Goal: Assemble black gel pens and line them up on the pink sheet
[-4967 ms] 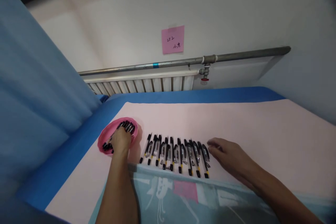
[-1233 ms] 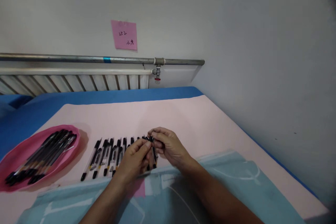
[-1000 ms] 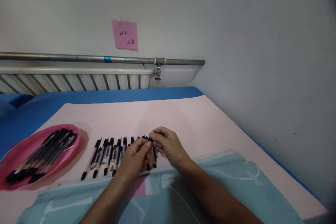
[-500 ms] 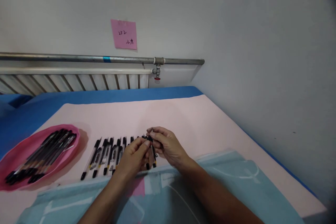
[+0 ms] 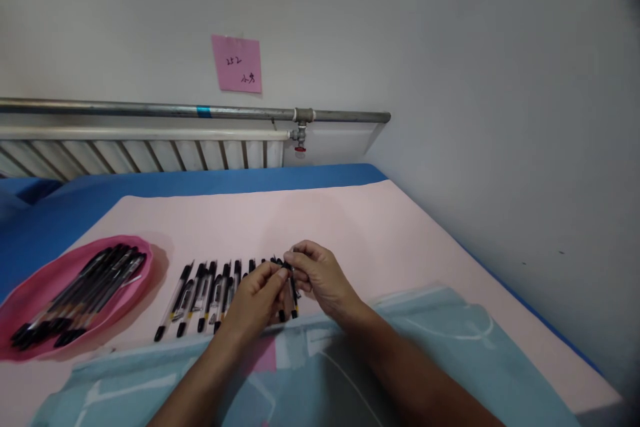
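My left hand is closed on a pen, with its dark tip end showing by the thumb; the rest of the pen is mostly hidden. Close beside it, my right hand pinches thumb and forefinger together above that tip, around something too small to name. Beneath and to the left of my hands lies a row of clear-barrelled pens with black ends, several with loose black caps next to them. A few more pens show between my hands.
A pink basin at left holds several capped pens. A pink sheet covers the blue surface. Teal patterned cloth lies at the front edge. Beyond are a radiator, a metal pipe and a wall on the right.
My right hand's fingertips have shifted slightly right, away from the pen tip in my left hand. The left hand and the laid-out pens look nearly the same.
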{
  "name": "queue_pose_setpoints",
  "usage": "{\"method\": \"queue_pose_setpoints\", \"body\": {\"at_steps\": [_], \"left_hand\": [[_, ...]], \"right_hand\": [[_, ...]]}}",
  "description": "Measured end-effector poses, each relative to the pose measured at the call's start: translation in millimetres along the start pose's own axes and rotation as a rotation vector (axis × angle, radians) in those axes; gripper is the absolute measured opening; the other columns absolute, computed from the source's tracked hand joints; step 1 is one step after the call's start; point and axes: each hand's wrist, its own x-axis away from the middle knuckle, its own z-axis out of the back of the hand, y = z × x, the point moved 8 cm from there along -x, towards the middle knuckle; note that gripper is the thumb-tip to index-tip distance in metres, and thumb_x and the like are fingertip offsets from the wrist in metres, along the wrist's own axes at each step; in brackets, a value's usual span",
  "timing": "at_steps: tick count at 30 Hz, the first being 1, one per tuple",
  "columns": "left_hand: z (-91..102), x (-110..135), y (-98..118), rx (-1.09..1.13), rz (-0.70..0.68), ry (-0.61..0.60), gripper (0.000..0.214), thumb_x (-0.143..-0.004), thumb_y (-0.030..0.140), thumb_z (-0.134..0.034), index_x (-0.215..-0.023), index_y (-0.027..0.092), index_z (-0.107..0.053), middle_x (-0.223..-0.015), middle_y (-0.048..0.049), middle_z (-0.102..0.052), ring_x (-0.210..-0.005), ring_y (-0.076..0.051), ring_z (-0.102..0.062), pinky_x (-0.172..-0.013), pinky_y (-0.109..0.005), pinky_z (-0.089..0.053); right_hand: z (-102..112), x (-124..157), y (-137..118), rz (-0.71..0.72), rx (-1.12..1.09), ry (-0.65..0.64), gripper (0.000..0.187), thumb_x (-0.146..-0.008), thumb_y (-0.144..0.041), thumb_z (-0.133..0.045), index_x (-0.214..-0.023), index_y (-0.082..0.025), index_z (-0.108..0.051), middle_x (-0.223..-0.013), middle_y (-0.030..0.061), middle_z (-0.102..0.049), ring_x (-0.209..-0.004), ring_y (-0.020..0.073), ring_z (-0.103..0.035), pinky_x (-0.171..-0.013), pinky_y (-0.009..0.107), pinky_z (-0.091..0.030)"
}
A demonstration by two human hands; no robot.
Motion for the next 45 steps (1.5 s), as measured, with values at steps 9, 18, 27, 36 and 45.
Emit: {"method": "queue_pose_setpoints", "body": {"at_steps": [9, 18, 27, 36, 45], "left_hand": [[-2.1, 0.5, 0.2, 0.021, 0.012, -0.019, 0.032, -0.069, 0.047, -0.058, -0.069, 0.018, -0.046, -0.045, 0.0100, -0.040, -0.029, 0.000, -0.026, -0.031, -0.013, -0.016], [-8.4, 0.6, -3.6, -0.051, 0.048, -0.083, 0.029, -0.073, 0.045, -0.054, -0.069, 0.017, -0.047, -0.043, 0.0090, -0.043, -0.028, -0.001, -0.026, -0.031, -0.014, -0.014], [-6.8, -0.7, -5.2, -0.124, 0.070, -0.100, 0.025, -0.072, 0.041, -0.054, -0.068, 0.017, -0.049, -0.043, 0.0082, -0.044, -0.031, -0.002, -0.030, -0.034, -0.015, -0.016], [12.2, -4.0, -3.3, -0.157, 0.096, -0.030, 0.031, -0.069, 0.046, -0.056, -0.062, 0.019, -0.042, -0.044, 0.0103, -0.038, -0.031, -0.001, -0.023, -0.033, -0.015, -0.012], [-8.9, -1.9, -8.8, 0.151, 0.065, -0.064, 0.024, -0.067, 0.036, -0.061, -0.076, 0.016, -0.051, -0.056, 0.0057, -0.050, -0.040, -0.004, -0.043, -0.037, -0.017, -0.032]], "right_hand": [[-3.1, 0.7, 1.4, -0.003, 0.006, -0.017, 0.021, -0.063, -0.030, -0.068, -0.071, -0.017, -0.055, -0.046, -0.0084, -0.040, -0.039, 0.0034, -0.033, -0.036, 0.016, -0.020], [23.9, -7.7, -20.4, 0.152, -0.118, 0.103, 0.019, -0.062, -0.027, -0.068, -0.069, -0.015, -0.054, -0.067, -0.0025, -0.056, -0.039, 0.0014, -0.033, -0.033, 0.016, -0.018], [65.9, -10.0, -50.1, 0.390, -0.154, 0.334, 0.017, -0.061, -0.023, -0.066, -0.069, -0.016, -0.052, -0.066, -0.0029, -0.052, -0.041, 0.0019, -0.036, -0.032, 0.015, -0.021], [86.9, -20.4, -39.9, 0.143, 0.212, 0.325, 0.014, -0.063, -0.023, -0.060, -0.065, -0.018, -0.047, -0.050, -0.0068, -0.042, -0.035, 0.0035, -0.034, -0.031, 0.016, -0.016], [46.7, -10.9, -15.9, -0.091, 0.310, -0.027, 0.016, -0.065, -0.026, -0.062, -0.068, -0.017, -0.049, -0.045, -0.0085, -0.039, -0.035, 0.0024, -0.028, -0.034, 0.016, -0.014]]}}
